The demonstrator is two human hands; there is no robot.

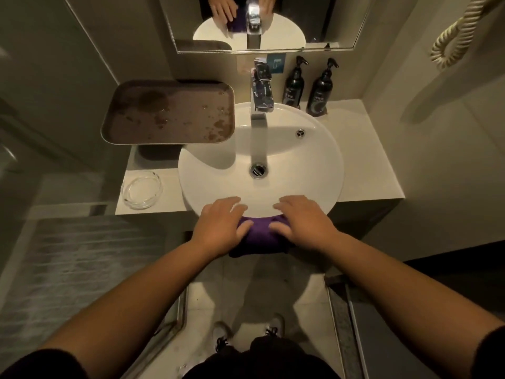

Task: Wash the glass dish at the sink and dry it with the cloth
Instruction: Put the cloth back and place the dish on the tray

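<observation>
We stand at a round white ceramic sink (314, 170) set on a pale counter (363, 160). Our left hand (221, 228) and right hand (303, 222) both lie palm down on a folded purple cloth (259, 236) that drapes over the near rim of the basin. The fingers of both hands are spread flat and reach over the rim; neither hand is closed around the cloth, they simply press on it from above.

The clear round glass dish (142, 190) sits on the counter to the left of the sink, near the front edge, well apart from both hands. Behind it a brown rectangular metal tray (169, 113) spotted with water overlaps the left edge of the basin. A chrome square tap (261, 97) rises behind the basin, above the steel drain (257, 170). Two dark pump bottles (306, 86) stand to the right of the tap. A mirror (338, 20) above reflects the hands and cloth.
</observation>
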